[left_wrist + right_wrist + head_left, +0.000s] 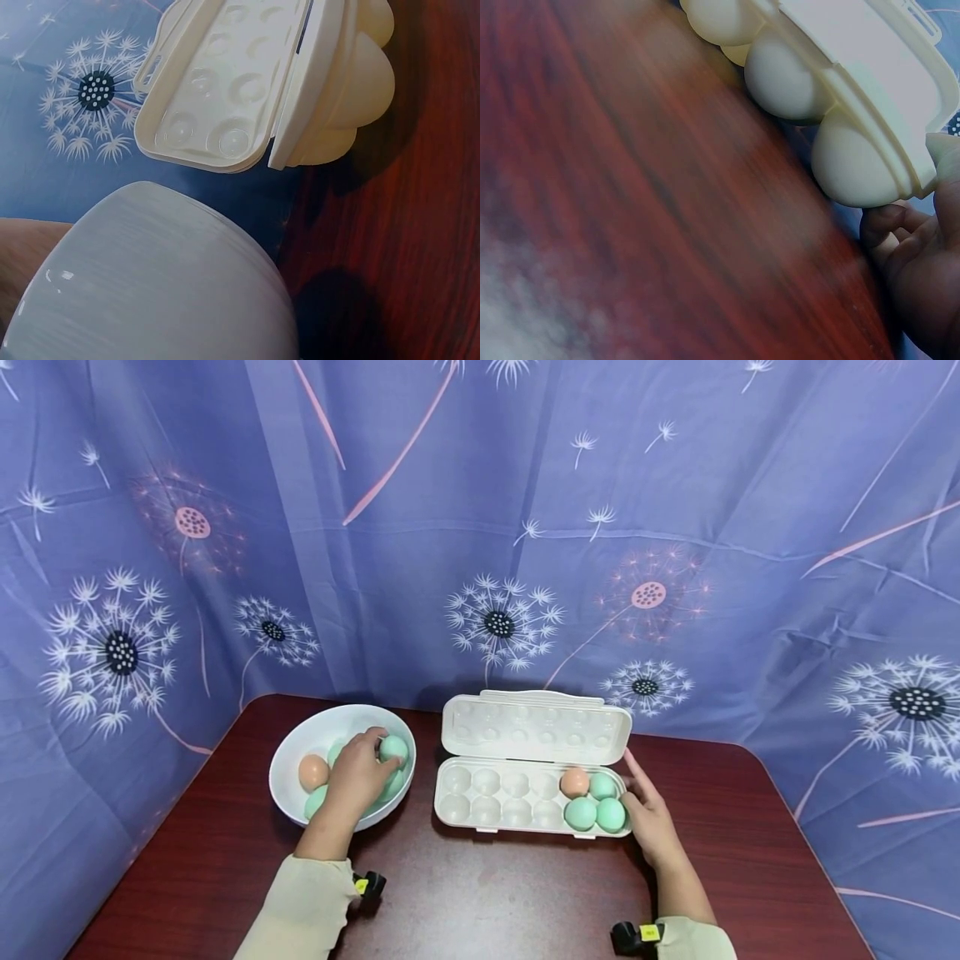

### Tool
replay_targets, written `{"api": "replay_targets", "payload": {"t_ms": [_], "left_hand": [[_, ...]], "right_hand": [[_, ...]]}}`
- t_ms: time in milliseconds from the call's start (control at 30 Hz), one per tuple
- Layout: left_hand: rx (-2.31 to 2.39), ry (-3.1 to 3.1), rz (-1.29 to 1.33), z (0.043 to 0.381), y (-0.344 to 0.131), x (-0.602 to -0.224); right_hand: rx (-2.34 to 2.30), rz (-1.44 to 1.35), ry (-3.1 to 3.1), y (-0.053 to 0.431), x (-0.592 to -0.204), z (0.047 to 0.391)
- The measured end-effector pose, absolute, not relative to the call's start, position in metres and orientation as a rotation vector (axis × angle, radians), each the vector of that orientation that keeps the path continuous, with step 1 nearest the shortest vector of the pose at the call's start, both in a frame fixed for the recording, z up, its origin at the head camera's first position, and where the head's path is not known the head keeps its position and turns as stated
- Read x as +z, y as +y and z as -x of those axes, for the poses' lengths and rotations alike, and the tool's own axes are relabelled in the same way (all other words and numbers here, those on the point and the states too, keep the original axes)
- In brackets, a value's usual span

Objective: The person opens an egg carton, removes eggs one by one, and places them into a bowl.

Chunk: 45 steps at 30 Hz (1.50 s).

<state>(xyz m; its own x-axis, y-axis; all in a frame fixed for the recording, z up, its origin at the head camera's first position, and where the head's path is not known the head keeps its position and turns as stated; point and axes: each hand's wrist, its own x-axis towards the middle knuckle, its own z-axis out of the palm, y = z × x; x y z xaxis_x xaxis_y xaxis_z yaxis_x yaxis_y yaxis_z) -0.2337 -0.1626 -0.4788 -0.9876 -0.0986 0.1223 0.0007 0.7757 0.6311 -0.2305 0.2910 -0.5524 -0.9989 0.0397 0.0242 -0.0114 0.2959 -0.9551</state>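
Note:
My left hand (358, 774) reaches into a white bowl (283, 775) and pinches a mint-green egg (394, 749) between thumb and fingers. Around it in the bowl lie an orange-brown egg (313, 772) and more green eggs. The left wrist view shows mostly the bowl's outer wall (165, 277), which hides the fingers. At the right end of the open egg carton (495, 823), my right hand (651, 822) holds its edge. In the right wrist view, curled fingers of this hand (922, 262) meet the end cup. One brown egg (574, 782) and three green eggs (581, 814) fill the carton's right-end cups.
The carton's clear lid (536, 727) leans back toward a blue dandelion-print curtain (390, 610) behind the table. Bowl and carton stand side by side on the dark red wooden table (465, 893), with a gap between them.

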Motion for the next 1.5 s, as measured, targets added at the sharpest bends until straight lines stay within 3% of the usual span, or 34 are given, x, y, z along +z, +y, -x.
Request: {"api": "replay_targets", "payload": {"t_ms": [1500], "left_hand": [[-0.868,-2.730,-0.054,0.2289,-0.1597,-0.4742]], "right_hand": [[1.831,0.014,-2.489,0.2910,-0.5524,0.2300]]}}
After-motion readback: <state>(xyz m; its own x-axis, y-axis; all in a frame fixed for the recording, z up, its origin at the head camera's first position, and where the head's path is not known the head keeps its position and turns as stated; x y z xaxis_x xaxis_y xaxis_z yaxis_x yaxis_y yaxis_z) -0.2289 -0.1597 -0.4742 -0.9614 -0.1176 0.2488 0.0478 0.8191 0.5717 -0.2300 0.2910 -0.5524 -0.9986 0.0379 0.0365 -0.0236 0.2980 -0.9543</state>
